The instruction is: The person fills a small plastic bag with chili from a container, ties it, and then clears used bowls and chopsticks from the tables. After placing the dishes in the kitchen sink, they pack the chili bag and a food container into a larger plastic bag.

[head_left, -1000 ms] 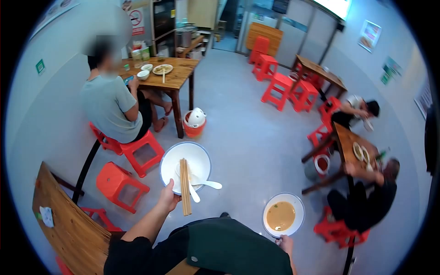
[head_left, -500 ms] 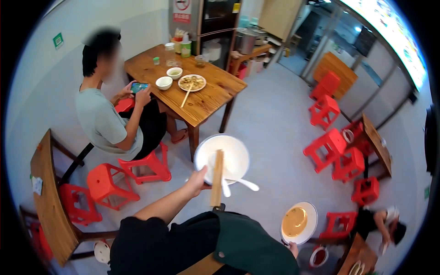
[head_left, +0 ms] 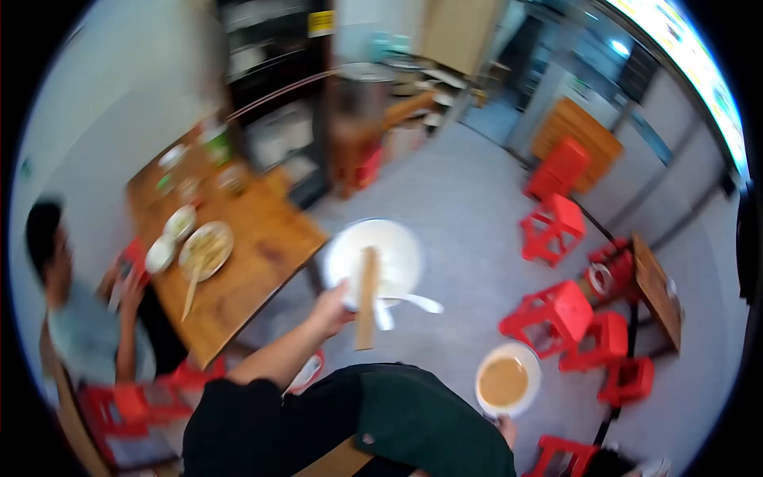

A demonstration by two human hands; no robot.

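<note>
Beside the wooden table (head_left: pixel 238 294), a white bowl (head_left: pixel 395 253) is clamped in the left hand's (head_left: pixel 330 312) grip, with chopsticks (head_left: pixel 366 310) and spoons (head_left: pixel 421 302) laid across, seemingly so all are held together. Farther from the table, a broth bowl (head_left: pixel 531 374) is clamped by the right hand (head_left: pixel 507 429), apparently levelled against spilling.

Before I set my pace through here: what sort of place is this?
Probably a small casual eatery: a wooden table holds a plate of food with chopsticks, red plastic stools stand about, and the left hand carries a white bowl.
</note>
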